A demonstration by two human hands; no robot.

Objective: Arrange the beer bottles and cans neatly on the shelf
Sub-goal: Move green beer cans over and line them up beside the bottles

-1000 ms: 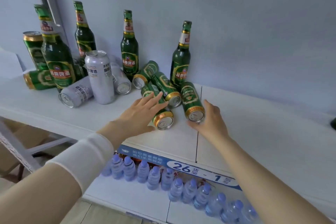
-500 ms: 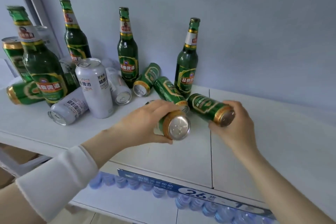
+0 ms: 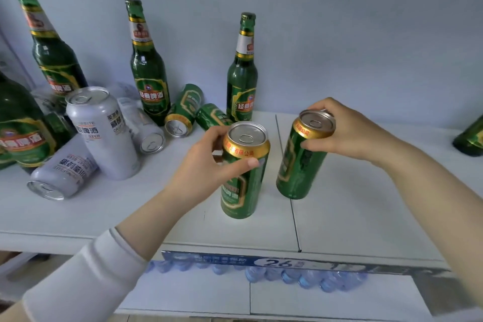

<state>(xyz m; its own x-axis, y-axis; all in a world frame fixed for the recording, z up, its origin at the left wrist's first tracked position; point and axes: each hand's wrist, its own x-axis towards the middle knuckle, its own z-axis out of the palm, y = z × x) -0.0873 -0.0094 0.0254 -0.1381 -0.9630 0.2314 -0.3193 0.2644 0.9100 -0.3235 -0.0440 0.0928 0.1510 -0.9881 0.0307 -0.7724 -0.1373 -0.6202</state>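
My left hand point(image 3: 206, 165) grips a green beer can point(image 3: 241, 185) that stands upright near the middle of the white shelf point(image 3: 130, 206). My right hand point(image 3: 347, 131) holds a second green can point(image 3: 298, 165) by its gold top, slightly tilted, just right of the first. Behind them two green cans point(image 3: 183, 112) lie on their sides. Green bottles point(image 3: 149, 68) stand along the back wall, one point(image 3: 241, 78) directly behind my left hand. At the left a white can point(image 3: 104, 133) stands upright with other white cans point(image 3: 62, 170) lying beside it.
Another green bottle point(image 3: 470, 136) shows at the right edge. A blue price strip point(image 3: 274, 261) runs along the shelf's front edge, with water bottles point(image 3: 300, 277) on the lower shelf beneath. A seam point(image 3: 287, 191) splits the shelf board between the two held cans.
Both cans, picked up lying down a second ago, have been turned upright. The left one now rests on the shelf and the right one is close beside it.
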